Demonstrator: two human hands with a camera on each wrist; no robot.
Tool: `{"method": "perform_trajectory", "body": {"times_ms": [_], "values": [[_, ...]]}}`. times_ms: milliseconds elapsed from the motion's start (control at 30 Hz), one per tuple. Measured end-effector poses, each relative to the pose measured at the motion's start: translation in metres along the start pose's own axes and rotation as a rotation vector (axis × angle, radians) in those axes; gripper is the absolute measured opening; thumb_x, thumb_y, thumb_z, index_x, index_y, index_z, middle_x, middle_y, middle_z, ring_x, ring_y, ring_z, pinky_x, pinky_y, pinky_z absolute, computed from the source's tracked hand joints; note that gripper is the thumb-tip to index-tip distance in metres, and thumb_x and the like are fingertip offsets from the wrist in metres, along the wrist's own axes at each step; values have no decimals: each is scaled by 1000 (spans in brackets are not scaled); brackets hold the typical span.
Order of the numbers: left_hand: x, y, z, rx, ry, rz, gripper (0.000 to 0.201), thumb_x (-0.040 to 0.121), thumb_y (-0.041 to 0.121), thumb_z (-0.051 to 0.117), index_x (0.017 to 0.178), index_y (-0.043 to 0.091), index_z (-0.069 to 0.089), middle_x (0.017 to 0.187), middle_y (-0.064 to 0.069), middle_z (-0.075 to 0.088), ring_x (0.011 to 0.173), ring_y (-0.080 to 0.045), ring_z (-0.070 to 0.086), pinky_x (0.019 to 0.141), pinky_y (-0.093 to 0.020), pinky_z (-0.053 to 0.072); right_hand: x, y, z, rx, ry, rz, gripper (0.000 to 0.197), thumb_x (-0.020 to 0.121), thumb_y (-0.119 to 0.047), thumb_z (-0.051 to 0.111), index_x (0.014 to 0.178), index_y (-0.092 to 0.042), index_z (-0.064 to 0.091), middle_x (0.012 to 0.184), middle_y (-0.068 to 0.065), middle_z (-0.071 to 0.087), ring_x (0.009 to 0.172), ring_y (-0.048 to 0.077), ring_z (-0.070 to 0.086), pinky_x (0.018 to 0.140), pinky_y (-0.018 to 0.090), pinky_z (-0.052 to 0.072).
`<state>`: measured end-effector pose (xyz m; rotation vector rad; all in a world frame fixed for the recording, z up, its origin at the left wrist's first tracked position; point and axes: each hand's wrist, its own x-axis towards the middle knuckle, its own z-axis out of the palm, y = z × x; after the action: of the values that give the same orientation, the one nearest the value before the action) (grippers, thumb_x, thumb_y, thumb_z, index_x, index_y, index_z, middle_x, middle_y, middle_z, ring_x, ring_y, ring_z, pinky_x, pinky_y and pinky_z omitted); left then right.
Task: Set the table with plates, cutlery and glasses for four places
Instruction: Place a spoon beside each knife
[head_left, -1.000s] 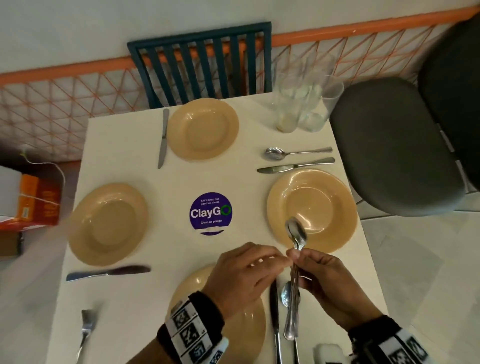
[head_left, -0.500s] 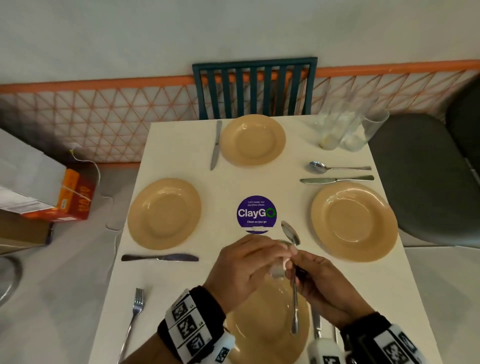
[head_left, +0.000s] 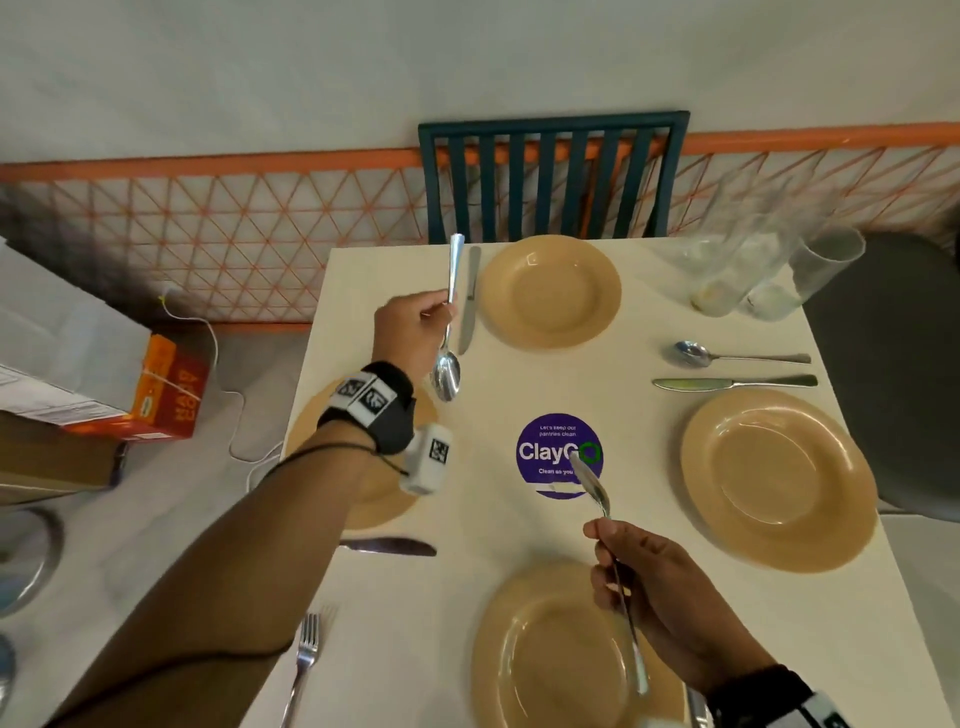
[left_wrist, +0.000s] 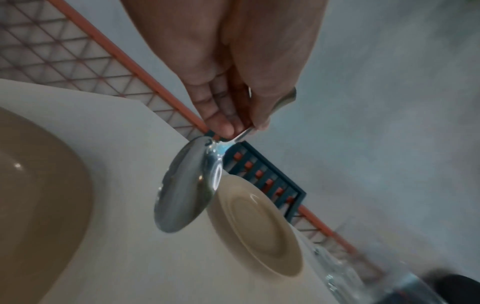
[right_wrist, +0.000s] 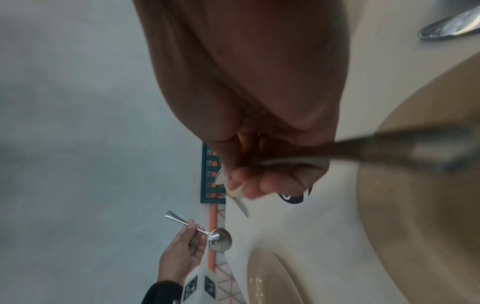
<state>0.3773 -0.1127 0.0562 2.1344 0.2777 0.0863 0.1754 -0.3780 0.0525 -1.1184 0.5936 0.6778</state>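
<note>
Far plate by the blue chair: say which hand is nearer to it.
Left. The left hand holds a spoon just left of the far plate; the right hand is down by the near plate.

The head camera looks steeply down from above the near edge of the white table (head_left: 519, 530), taking in both forearms. The left wrist camera sits close behind the left hand (left_wrist: 233, 67), looking along its fingers past a spoon (left_wrist: 185, 185) toward the green chair (left_wrist: 267, 181) beyond. The right wrist camera, tight under the right hand (right_wrist: 259, 98) (its view rolled sideways), faces the same chair and also catches the left hand.
</note>
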Motion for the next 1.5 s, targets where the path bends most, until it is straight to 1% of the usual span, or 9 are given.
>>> {"method": "perform_trajectory", "body": {"times_ms": [200, 533, 733, 867, 1100, 1233, 1333, 1433, 1500], "values": [[92, -51, 29, 94, -25, -201, 26, 84, 20, 73, 109, 17, 74, 99, -7, 75, 93, -26, 71, 90, -37, 57, 36, 2, -8, 23, 149, 71, 31, 102, -24, 49, 97, 1, 67, 65, 4, 41, 53, 14, 36, 46, 24, 32], [152, -96, 56, 182, -50, -318, 17, 81, 21, 76, 98, 16, 78, 90, -5, 77, 88, -27, 73, 85, -36, 59, 74, 5, -23, 49, 211, 153, 34, 100, -21, 49, 92, 7, 66, 58, 7, 40, 47, 16, 36, 46, 26, 28], [166, -89, 65, 314, -38, -284, 13, 81, 20, 70, 81, 10, 78, 74, -9, 75, 78, -30, 72, 80, -34, 60, 77, 6, -29, 19, 239, 198, 34, 99, -19, 49, 91, 10, 67, 57, 9, 39, 47, 19, 36, 50, 28, 26], [169, -84, 68, 352, -10, -279, 12, 82, 22, 69, 81, 16, 80, 74, -2, 75, 74, -23, 72, 79, -29, 58, 77, 5, -27, 28, 245, 218, 35, 100, -18, 49, 91, 10, 66, 55, 9, 39, 46, 19, 36, 49, 27, 26], [167, -81, 67, 412, -9, -245, 14, 83, 21, 67, 87, 17, 80, 82, -3, 76, 78, -24, 70, 69, -24, 51, 75, 6, -21, 34, 234, 196, 35, 100, -16, 49, 86, 10, 67, 55, 9, 38, 45, 19, 34, 47, 26, 25], [166, -81, 69, 410, -9, -255, 14, 84, 20, 67, 81, 15, 80, 77, -4, 75, 75, -25, 70, 65, -22, 47, 73, 6, -20, 35, 229, 199, 36, 100, -16, 50, 83, 9, 69, 55, 10, 38, 47, 19, 34, 48, 27, 26], [163, -80, 68, 404, -1, -251, 15, 85, 23, 68, 82, 14, 79, 80, -4, 75, 77, -26, 70, 67, -22, 48, 70, 8, -21, 23, 230, 207, 37, 100, -18, 50, 82, 8, 70, 55, 10, 38, 47, 20, 35, 47, 26, 27], [161, -79, 61, 381, 36, -251, 17, 86, 29, 69, 89, 16, 79, 88, -2, 76, 83, -25, 70, 78, -24, 51, 68, 8, -21, 21, 236, 207, 36, 100, -18, 51, 83, 8, 70, 55, 10, 39, 47, 20, 36, 48, 27, 27], [157, -80, 51, 317, 64, -247, 19, 84, 32, 70, 90, 17, 79, 87, -1, 77, 83, -27, 71, 86, -33, 56, 66, 8, -21, 19, 237, 209, 36, 100, -18, 50, 85, 9, 70, 55, 10, 39, 47, 20, 36, 49, 27, 27]]}}
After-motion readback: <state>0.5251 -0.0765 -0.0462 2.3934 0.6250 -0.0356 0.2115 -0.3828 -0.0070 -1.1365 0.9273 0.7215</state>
